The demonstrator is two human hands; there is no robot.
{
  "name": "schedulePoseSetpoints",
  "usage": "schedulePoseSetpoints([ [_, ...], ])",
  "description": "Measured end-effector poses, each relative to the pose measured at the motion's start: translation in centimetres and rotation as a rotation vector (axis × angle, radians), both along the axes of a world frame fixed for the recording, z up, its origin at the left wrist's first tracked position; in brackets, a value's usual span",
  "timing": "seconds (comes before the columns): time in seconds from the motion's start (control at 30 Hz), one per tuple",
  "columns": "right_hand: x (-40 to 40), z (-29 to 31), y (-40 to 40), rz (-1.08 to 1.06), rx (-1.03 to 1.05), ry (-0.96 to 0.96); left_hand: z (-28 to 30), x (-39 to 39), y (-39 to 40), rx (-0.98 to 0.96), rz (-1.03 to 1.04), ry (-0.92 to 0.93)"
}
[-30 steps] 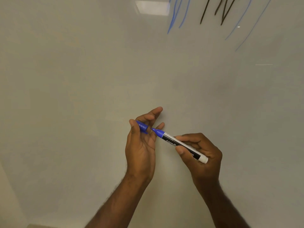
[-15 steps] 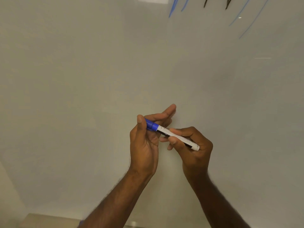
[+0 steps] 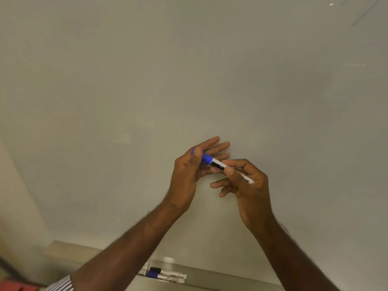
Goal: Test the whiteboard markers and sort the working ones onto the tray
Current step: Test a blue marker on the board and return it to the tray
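A blue whiteboard marker (image 3: 216, 164) with a white and black barrel is held level in front of the whiteboard (image 3: 147, 91). My left hand (image 3: 189, 173) pinches its blue cap (image 3: 206, 158) between thumb and fingers, the other fingers spread. My right hand (image 3: 245, 181) grips the barrel's back half. The cap sits on the marker. Below, the board's metal tray (image 3: 220, 278) holds a black-capped marker (image 3: 165, 271) and a blue-capped marker (image 3: 163, 276) lying side by side.
Faint blue strokes (image 3: 365, 15) show at the whiteboard's top right. A pale wall (image 3: 19, 206) borders the board on the left. A red object (image 3: 16, 286) and a striped sleeve (image 3: 60, 285) appear at the bottom left corner.
The cap, apart from the tip a second ago, is now pushed onto the marker. The view has tilted down, so the tray and its markers have come into sight.
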State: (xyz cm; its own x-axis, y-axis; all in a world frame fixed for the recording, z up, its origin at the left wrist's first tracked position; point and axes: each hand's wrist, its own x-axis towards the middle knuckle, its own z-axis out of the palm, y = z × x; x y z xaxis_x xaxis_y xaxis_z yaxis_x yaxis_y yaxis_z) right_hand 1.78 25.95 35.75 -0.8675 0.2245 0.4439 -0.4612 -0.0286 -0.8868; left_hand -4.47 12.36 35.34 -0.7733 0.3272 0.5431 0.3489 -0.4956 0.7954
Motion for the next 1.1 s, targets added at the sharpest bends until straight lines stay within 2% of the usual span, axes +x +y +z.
schedulePoseSetpoints([
  [0.13, -0.1, -1.7, 0.6, 0.059, 0.009, -0.172, -3.1, -0.7, -3.4, -0.154, 0.002, -0.027],
  [0.3, -0.5, -4.6, 0.1, 0.140, -0.018, -0.378, -7.2, -0.8, -6.3, -0.389, 0.135, 0.110],
  [0.5, -1.0, -10.1, -0.4, 0.096, 0.158, -0.456, -11.3, -1.9, -9.1, -0.592, 0.234, 0.245],
  [0.67, -0.6, -15.4, -0.9, 0.026, 0.504, -0.407, -15.9, -3.1, -11.3, -0.772, 0.240, 0.255],
  [0.8, -0.6, -21.0, -1.4, 0.050, 0.914, -0.540, -21.0, -3.9, -12.5, -1.108, 0.129, 0.217],
  [0.93, -0.9, -26.9, -2.7, 0.013, 1.075, -0.567, -25.9, -4.4, -12.3, -1.346, 0.113, 0.271],
  [1.1, -1.6, -32.8, -3.9, -0.125, 1.181, -0.566, -30.1, -4.5, -10.9, -1.492, 0.213, 0.285],
])
